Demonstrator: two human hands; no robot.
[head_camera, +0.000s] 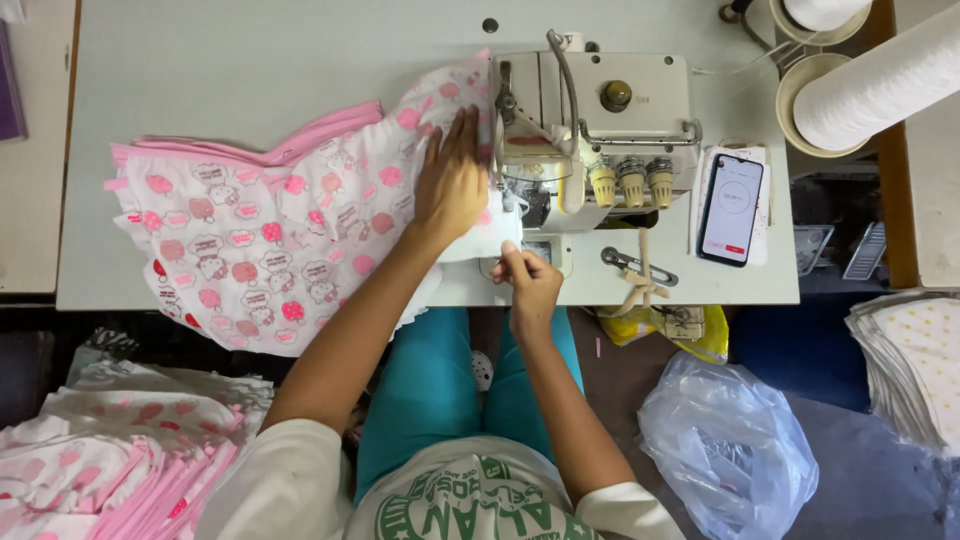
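Head view: the left hand (452, 180) lies flat, fingers spread, on the pink-printed fabric (270, 240) beside the sewing machine (590, 120) on the table (250, 60); the right hand (528, 282) pinches its edge. Feeding evenly, fingers away from the needle, seems wise.

printed fabric (260, 240): soft matt cloth | sewing machine (600, 120): smooth painted metal | phone (731, 208): glossy glass | bag (730, 440): shiny plastic

1. A pale grey worktop (260, 60) fills the upper view.
2. A white sewing machine (595, 130) sits toward its right edge.
3. Pink-patterned white fabric (270, 235) spreads from the machine over the front edge.
4. A smartphone (731, 208) lies near the front right corner.
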